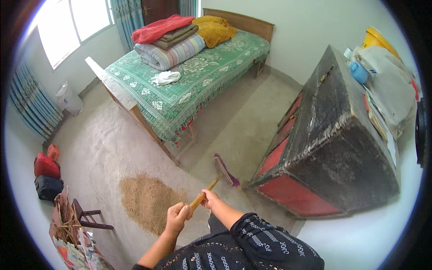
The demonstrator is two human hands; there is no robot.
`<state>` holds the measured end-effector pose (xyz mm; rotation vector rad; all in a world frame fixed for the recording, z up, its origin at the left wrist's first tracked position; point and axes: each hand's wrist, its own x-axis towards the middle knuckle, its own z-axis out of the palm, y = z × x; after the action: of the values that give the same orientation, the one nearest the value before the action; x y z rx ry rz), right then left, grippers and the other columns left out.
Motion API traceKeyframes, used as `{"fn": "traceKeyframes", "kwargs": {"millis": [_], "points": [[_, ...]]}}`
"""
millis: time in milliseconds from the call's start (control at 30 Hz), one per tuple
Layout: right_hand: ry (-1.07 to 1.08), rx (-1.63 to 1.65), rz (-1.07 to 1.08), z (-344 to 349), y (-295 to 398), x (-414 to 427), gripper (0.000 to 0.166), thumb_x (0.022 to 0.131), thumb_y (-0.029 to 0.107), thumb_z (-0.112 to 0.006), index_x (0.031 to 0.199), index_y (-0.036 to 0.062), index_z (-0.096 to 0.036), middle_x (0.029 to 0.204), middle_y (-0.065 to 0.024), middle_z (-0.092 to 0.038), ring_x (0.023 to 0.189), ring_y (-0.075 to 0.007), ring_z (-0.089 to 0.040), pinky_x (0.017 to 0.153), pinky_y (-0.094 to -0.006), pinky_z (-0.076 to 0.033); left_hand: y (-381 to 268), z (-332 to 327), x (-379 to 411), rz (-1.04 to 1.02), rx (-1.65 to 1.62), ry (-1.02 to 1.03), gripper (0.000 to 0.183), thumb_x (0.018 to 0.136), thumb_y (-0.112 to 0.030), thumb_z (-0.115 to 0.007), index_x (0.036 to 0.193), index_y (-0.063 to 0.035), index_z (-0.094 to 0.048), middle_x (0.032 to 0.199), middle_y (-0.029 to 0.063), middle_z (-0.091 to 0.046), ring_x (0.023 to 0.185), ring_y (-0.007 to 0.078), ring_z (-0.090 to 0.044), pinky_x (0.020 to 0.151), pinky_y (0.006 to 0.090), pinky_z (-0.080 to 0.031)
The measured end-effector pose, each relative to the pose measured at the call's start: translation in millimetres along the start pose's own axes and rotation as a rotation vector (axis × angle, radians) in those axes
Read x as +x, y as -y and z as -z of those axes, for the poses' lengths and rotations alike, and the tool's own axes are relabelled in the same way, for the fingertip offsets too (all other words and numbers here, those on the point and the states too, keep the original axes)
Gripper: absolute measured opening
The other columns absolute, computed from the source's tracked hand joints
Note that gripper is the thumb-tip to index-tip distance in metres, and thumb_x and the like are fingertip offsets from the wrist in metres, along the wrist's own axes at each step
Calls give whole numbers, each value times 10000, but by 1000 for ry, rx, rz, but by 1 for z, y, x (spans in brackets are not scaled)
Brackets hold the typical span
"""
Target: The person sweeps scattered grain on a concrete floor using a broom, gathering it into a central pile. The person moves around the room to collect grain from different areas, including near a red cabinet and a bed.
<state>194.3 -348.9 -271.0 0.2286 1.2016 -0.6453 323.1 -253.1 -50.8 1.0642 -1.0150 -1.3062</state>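
Note:
My left hand (178, 216) is wrapped around the upper end of a yellowish wooden handle (197, 201). Farther down the same handle, my right hand (208, 199) grips it with the fingers curled round. The handle belongs to a broom whose purple-edged head (226, 171) rests on the concrete floor, between the bed's foot and the dark cabinet. To the left of my hands lies a wide, low heap of brown grain or seed (148, 202), too fine to identify. My left forearm partly overlaps the heap's near right edge.
A bed with a green patterned cover (202, 74) stands ahead, bearing folded bedding (170, 50). A black and red cabinet (337, 162) leans large at right. Left are a dark wooden stool (92, 221), a red container (46, 165), a black container (49, 187) and a white sack (70, 99).

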Motion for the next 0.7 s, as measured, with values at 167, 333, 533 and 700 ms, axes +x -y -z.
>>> {"fn": "traceKeyframes", "kwargs": {"millis": [167, 333, 533, 700], "points": [[60, 90, -17, -16, 88, 28, 148, 777, 177, -561, 803, 63, -470, 682, -69, -525, 584, -211, -534, 536, -347, -476, -24, -37, 115, 71, 36, 230, 286, 855, -138, -439, 596, -18, -438, 575, 73, -494, 555, 153, -461, 548, 283, -377], [67, 263, 9, -45, 151, 25, 108, 776, 81, -529, 818, 27, -447, 736, -107, -531, 660, -229, -551, 613, -358, -480, -56, -62, 201, -81, 79, 496, 221, 819, -114, -479, 632, 3, -487, 598, 84, -523, 563, 175, -487, 574, 315, -393], [176, 398, 46, -117, 244, 6, 84, 789, 65, -517, 812, 12, -456, 736, -103, -537, 681, -228, -558, 612, -356, -496, -81, -47, 332, -260, -163, 681, 192, 777, -104, -504, 618, 1, -480, 594, 85, -515, 547, 238, -475, 597, 353, -396], [159, 475, 152, -138, 367, 57, 126, 784, 110, -472, 707, 19, -432, 639, -119, -487, 596, -231, -499, 614, -354, -442, -66, -59, 466, -272, -1, 1048, 184, 804, -124, -519, 676, 6, -495, 687, 105, -526, 658, 264, -514, 654, 364, -404]]}}
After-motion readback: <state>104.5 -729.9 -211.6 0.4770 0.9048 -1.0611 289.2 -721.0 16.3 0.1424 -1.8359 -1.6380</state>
